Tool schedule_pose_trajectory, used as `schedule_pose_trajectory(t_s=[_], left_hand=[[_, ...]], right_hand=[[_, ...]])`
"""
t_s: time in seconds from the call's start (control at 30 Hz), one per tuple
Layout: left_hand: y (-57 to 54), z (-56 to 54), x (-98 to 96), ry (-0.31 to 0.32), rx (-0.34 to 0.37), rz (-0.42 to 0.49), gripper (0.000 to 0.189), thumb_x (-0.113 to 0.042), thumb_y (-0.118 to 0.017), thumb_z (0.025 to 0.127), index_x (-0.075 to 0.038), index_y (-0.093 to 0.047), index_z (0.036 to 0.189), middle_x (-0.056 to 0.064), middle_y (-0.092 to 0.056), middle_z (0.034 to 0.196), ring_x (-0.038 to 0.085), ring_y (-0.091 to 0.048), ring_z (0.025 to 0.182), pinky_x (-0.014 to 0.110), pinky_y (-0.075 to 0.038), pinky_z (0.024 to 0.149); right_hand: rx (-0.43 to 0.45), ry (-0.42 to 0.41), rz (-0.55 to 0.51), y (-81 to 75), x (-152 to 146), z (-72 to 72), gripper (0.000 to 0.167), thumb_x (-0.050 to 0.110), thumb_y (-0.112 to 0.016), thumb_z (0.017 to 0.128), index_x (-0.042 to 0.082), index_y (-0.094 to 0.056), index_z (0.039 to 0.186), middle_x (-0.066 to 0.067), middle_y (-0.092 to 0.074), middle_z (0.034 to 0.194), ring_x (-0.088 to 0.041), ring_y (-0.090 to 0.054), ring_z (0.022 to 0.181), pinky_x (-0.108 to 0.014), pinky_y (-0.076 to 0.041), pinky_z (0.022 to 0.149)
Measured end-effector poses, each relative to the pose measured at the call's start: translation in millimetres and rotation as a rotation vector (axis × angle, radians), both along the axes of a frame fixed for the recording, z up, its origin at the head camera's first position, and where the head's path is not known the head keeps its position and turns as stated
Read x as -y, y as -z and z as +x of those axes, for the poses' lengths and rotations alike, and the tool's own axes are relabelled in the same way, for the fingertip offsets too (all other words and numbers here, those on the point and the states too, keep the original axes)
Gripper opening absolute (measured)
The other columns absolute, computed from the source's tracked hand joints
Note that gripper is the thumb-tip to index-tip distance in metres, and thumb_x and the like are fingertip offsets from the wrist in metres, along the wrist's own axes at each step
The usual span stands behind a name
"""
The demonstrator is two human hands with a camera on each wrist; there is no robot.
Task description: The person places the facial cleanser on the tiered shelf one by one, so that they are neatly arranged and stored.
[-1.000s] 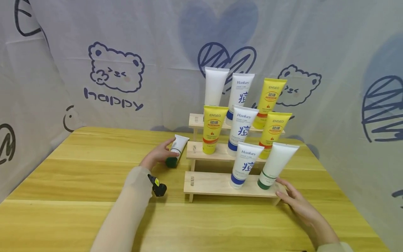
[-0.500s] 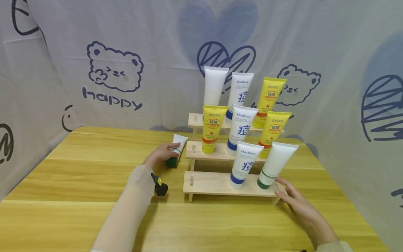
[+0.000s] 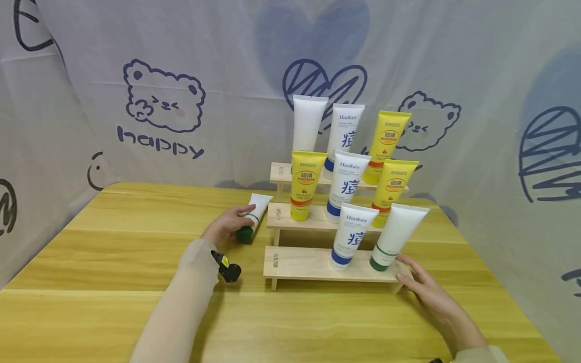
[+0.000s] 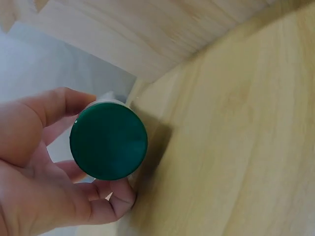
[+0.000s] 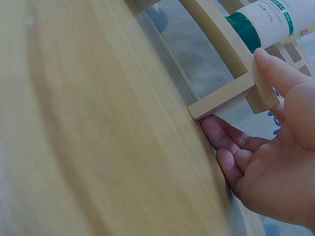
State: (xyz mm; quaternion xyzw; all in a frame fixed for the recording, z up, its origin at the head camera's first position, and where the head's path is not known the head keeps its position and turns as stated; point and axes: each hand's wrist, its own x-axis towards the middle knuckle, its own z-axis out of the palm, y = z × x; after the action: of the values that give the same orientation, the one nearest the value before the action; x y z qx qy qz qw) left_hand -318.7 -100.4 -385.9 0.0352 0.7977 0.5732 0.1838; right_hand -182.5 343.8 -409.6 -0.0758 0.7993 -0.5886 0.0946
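Observation:
My left hand [image 3: 228, 223] holds a white tube with a green cap [image 3: 254, 218] at the left of the tiered wooden stand [image 3: 295, 263]. In the left wrist view, the round green cap [image 4: 108, 141] faces the camera, with thumb and fingers around the tube, whose body is mostly hidden behind it. My right hand [image 3: 428, 287] grips the right end of the lowest shelf. The right wrist view shows its thumb by the shelf board and its curled fingers at the stand's leg [image 5: 221, 96]. Just above that thumb stands another green-capped white tube [image 3: 399, 236].
A blue-capped white tube [image 3: 353, 236] shares the lowest shelf. Yellow tubes [image 3: 306, 184] and white tubes [image 3: 347, 184] stand on the upper two shelves. The wooden table [image 3: 113, 262] meets a printed curtain [image 3: 245, 101] at the back.
My left hand's fingers have shifted on the tube, and its green cap has come slightly toward me and left. The right hand stays at the shelf end.

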Motion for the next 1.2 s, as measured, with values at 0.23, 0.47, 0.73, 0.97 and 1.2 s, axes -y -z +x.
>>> schedule_pose_trajectory(t_s=[0.23,0.47,0.73,0.97,1.2], left_hand=[[6.6,0.7,6.8,-0.009,0.01,0.17,0.062,-0.003,-0.044,0.09,-0.021,-0.019,0.144,0.028,-0.019,0.14,0.029,-0.045,0.101,0.037,-0.047,0.077],[8.7,2.5,8.4,-0.057,0.016,0.366,0.066,0.004,-0.045,0.088,-0.024,-0.023,0.143,0.027,-0.033,0.126,0.031,-0.044,0.101,0.038,-0.047,0.073],[7.2,6.6,11.2,-0.105,-0.092,0.377,0.068,0.012,-0.053,0.08,-0.015,-0.033,0.138,0.025,-0.039,0.113,0.027,-0.049,0.09,0.03,-0.049,0.065],[1.5,17.5,14.8,-0.089,-0.231,0.381,0.07,0.014,-0.056,0.077,-0.014,-0.035,0.138,0.027,-0.039,0.116,0.026,-0.049,0.092,0.029,-0.049,0.071],[-11.7,34.4,12.8,-0.023,-0.328,0.495,0.074,0.017,-0.053,0.074,-0.013,-0.032,0.139,0.022,-0.029,0.133,0.027,-0.045,0.1,0.03,-0.047,0.078]], right_hand=[[0.003,-0.003,-0.004,1.5,-1,-1.9,0.049,0.019,-0.045,0.094,0.002,-0.023,0.135,-0.023,0.007,0.145,-0.048,0.015,0.124,-0.066,-0.003,0.094],[0.002,-0.002,-0.005,1.7,-1,-2.3,0.05,0.018,-0.045,0.094,0.002,-0.023,0.135,-0.023,0.007,0.145,-0.048,0.015,0.124,-0.065,-0.005,0.095],[0.003,-0.008,-0.01,1.0,-1,-1.9,0.05,0.018,-0.045,0.094,0.002,-0.022,0.135,-0.023,0.008,0.145,-0.048,0.016,0.124,-0.066,-0.001,0.094],[-0.005,-0.004,-0.008,0.9,-1,-1.5,0.049,0.017,-0.045,0.094,0.002,-0.023,0.135,-0.024,0.007,0.144,-0.047,0.016,0.124,-0.066,-0.001,0.094],[-0.001,-0.005,-0.006,0.5,1,-1.3,0.049,0.017,-0.045,0.094,0.002,-0.022,0.135,-0.024,0.007,0.144,-0.048,0.013,0.125,-0.065,-0.006,0.094]])
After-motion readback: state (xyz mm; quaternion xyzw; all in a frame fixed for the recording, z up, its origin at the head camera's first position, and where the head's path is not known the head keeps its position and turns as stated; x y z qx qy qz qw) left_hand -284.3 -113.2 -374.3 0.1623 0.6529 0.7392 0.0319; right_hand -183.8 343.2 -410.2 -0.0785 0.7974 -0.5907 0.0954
